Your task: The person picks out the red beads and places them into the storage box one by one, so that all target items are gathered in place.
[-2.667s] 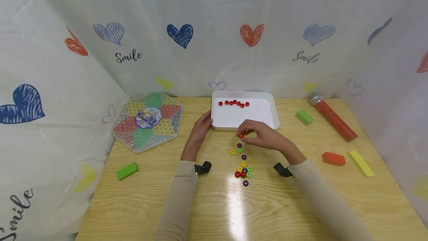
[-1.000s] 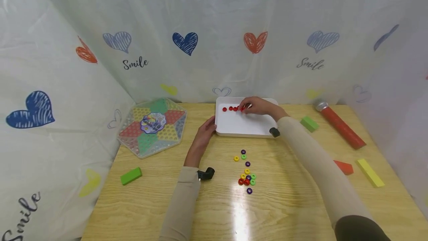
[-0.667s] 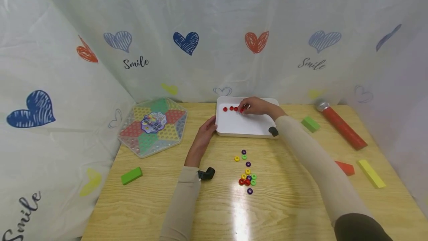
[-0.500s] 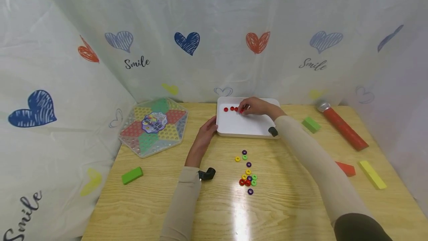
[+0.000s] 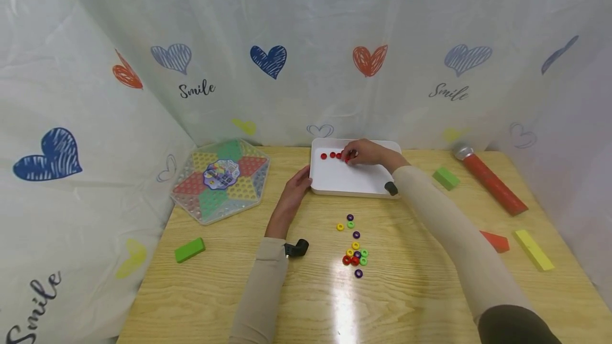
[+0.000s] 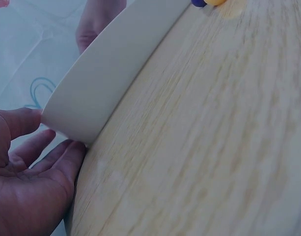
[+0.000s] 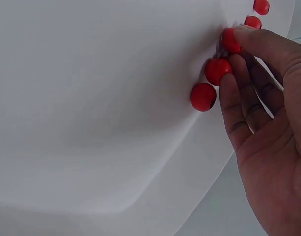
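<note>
A white tray point(image 5: 351, 179) stands at the back of the wooden table, with a row of red beads point(image 5: 323, 156) near its far side. My right hand point(image 5: 367, 152) reaches into it. In the right wrist view, thumb and forefinger pinch a red bead point(image 7: 232, 40), and another finger touches the neighbouring bead point(image 7: 218, 72). One more red bead point(image 7: 203, 97) lies at the row's end. My left hand point(image 5: 292, 187) holds the tray's near left corner; the left wrist view shows the thumb at the rim and fingertips point(image 6: 77, 150) by the base. Loose ring beads, including a yellow bead point(image 5: 340, 226), lie in front.
To the left lie a hexagonal star-patterned game board point(image 5: 221, 174) and a green block point(image 5: 189, 250). On the right are another green block point(image 5: 447, 178), a red tube with a silver end point(image 5: 492, 182), a red block point(image 5: 495, 241) and a yellow block point(image 5: 534, 250).
My right hand has carried a red bead from the table up into the tray and stayed at the row over the last second. The left hand keeps its place at the corner.
</note>
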`<state>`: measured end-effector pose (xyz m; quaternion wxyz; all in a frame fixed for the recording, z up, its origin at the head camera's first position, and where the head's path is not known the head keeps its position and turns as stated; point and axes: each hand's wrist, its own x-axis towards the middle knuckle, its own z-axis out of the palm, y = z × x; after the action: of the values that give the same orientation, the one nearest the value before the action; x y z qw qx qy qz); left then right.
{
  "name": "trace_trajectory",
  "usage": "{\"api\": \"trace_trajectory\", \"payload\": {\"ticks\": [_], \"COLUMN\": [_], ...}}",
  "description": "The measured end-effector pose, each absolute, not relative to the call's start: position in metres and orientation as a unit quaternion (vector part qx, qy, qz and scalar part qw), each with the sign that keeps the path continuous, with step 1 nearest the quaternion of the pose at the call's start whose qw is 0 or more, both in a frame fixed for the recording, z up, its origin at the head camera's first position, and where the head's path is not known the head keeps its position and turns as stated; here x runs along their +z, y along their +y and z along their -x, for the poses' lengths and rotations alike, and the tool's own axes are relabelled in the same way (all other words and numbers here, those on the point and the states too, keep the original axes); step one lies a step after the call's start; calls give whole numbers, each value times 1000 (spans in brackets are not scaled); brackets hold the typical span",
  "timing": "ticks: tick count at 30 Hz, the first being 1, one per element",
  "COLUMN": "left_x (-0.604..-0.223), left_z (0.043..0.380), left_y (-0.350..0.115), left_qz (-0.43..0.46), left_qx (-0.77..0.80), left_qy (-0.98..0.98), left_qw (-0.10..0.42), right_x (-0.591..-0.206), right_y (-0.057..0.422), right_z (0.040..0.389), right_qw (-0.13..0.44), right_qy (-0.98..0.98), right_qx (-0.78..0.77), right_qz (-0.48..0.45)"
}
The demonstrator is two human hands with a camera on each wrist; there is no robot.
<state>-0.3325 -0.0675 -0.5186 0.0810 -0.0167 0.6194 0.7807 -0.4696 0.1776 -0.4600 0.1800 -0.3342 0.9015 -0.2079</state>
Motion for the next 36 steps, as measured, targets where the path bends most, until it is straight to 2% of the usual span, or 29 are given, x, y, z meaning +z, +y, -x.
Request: {"api": "trace_trajectory", "payload": {"ticks": [7, 17, 28, 36], "left_x": [-520, -523, -521, -519], "left_z": [331, 331, 333, 336], "left_y": [-66, -69, -71, -69], "left_qz": [0, 6, 12, 8], "left_qx": [790, 780, 775, 777], "left_qy": [606, 618, 625, 622], "left_qw": [92, 92, 90, 92], "right_x": [-458, -435, -418, -421], "right_y": [183, 180, 175, 181], "right_z": [463, 443, 393, 347], "right_qw": [187, 165, 131, 175], "right_qy": [904, 895, 869, 848], "right_qx": [-216, -247, -270, -266], "right_qz": [319, 333, 394, 425]}}
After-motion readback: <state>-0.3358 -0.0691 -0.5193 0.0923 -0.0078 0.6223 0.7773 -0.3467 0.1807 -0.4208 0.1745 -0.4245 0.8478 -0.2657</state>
